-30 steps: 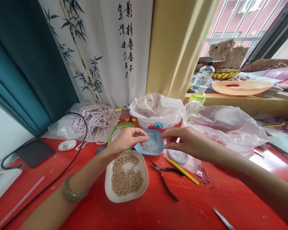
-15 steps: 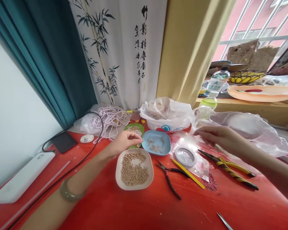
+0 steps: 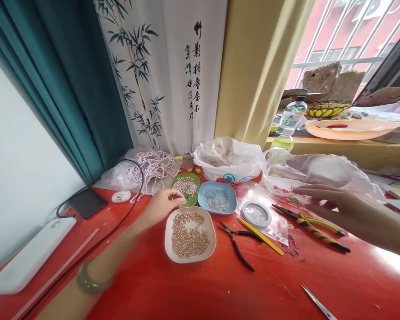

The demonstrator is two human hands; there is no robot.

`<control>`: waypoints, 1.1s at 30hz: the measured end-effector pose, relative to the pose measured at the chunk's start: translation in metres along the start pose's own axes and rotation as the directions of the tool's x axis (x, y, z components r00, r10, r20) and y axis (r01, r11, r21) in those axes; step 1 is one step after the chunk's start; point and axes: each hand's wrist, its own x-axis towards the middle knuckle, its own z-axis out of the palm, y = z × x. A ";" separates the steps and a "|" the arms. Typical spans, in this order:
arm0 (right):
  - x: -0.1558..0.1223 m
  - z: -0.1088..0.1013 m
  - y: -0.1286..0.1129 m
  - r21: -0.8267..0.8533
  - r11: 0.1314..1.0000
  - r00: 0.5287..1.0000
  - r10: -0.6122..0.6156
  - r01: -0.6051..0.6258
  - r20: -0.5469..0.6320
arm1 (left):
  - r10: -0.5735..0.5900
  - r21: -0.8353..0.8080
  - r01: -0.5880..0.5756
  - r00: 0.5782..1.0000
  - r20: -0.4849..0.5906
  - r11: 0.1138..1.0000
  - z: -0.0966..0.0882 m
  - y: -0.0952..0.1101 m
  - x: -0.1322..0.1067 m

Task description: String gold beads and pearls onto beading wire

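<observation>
Left hand (image 3: 165,204) at a shallow green dish (image 3: 190,201) of pearly beads (image 3: 186,186)
Its fingertips bunch by the near edge; right hand (image 3: 336,204) hangs beside long-nosed yellow-and-black pliers (image 3: 302,219). Whether either grasps anything, I cannot tell.

Red tbl (image 3: 173,291) w/ cream dish (image 3: 168,235), grn dish (image 3: 190,202), blue dish (image 3: 232,195), blk-handled pliers (image 3: 232,234)
</observation>
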 end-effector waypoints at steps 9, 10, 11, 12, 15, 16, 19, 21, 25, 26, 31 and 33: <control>-0.026 0.091 -0.148 -0.087 0.915 0.919 -0.391 0.394 0.041 | 0.148 -0.153 -0.121 0.973 0.178 0.981 0.051 0.032 -0.033; -0.028 0.103 -0.149 -0.080 0.907 0.908 -0.406 0.415 0.104 | 0.151 -0.145 -0.126 0.973 0.175 0.981 0.053 0.030 -0.036; -0.028 0.111 -0.146 -0.063 0.912 0.909 -0.395 0.405 0.132 | 0.130 -0.142 -0.102 0.971 0.203 0.985 0.053 0.027 -0.038; -0.028 0.117 -0.143 -0.045 0.918 0.912 -0.384 0.393 0.143 | 0.092 -0.137 -0.063 0.970 0.223 0.989 0.052 0.023 -0.040; -0.025 0.118 -0.125 0.011 0.925 0.912 -0.376 0.380 0.165 | -0.001 -0.090 0.023 0.972 0.235 0.996 0.044 0.007 -0.041; -0.024 0.114 -0.118 0.019 0.924 0.909 -0.379 0.382 0.174 | -0.022 -0.066 0.038 0.974 0.226 0.997 0.041 0.001 -0.040; -0.019 0.102 -0.094 -0.030 0.941 0.931 -0.328 0.337 0.159 | -0.059 0.001 0.060 0.976 0.210 0.998 0.034 -0.009 -0.038; -0.016 0.096 -0.081 -0.139 0.940 0.945 -0.291 0.311 0.146 | -0.063 0.048 0.054 0.975 0.213 0.997 0.033 -0.010 -0.036; -0.013 0.103 -0.085 -0.312 0.856 0.910 -0.398 0.413 0.113 | -0.003 0.126 -0.026 0.975 0.221 0.992 0.039 0.002 -0.030; -0.014 0.108 -0.093 -0.294 0.842 0.890 -0.449 0.452 0.084 | 0.024 0.128 -0.055 0.973 0.230 0.990 0.042 0.005 -0.028; -0.013 0.127 -0.130 -0.116 0.841 0.846 -0.512 0.529 0.148 | 0.067 0.065 -0.086 0.965 0.254 0.994 0.059 0.009 -0.019; -0.011 0.128 -0.130 -0.074 0.875 0.871 -0.461 0.478 0.167 | 0.039 0.015 -0.046 0.957 0.288 0.999 0.060 0.005 -0.017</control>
